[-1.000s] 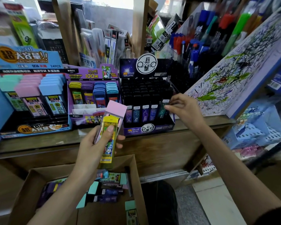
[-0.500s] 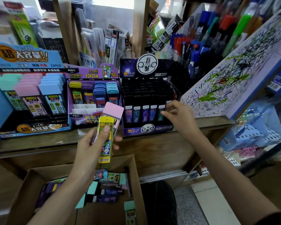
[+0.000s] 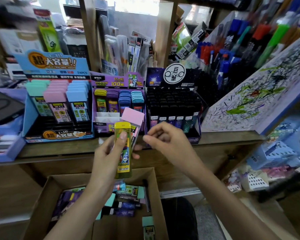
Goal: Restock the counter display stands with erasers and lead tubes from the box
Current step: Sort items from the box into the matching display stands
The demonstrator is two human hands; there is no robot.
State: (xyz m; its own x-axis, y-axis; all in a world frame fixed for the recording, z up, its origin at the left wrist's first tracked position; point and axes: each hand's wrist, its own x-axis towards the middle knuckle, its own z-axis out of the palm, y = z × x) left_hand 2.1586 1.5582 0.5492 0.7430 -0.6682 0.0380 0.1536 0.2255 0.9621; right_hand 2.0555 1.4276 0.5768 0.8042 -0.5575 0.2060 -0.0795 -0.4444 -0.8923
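My left hand (image 3: 106, 157) grips two lead tubes over the box: a yellow tube (image 3: 124, 168) in front, with my thumb on it, and a pink-capped tube (image 3: 133, 116) behind it. My right hand (image 3: 169, 142) hovers just right of them with loosely curled fingers and holds nothing. The cardboard box (image 3: 42, 196) below holds several loose tubes and erasers. On the counter stand three displays: a blue stand (image 3: 59, 135) with pastel-capped tubes, a purple stand (image 3: 117, 82) with coloured tubes, and a black stand (image 3: 173, 101) full of dark tubes.
A slanted scribble board (image 3: 260, 94) rises at the right above the wooden counter edge (image 3: 229, 135). Pens and markers (image 3: 220, 54) crowd the shelf behind. Pale blue baskets (image 3: 280, 149) sit low at the right. A purple tray (image 3: 5, 129) stands at the far left.
My right hand left the front row of the black stand and came left and down toward the tubes in my left hand. My left hand stayed about where it was.
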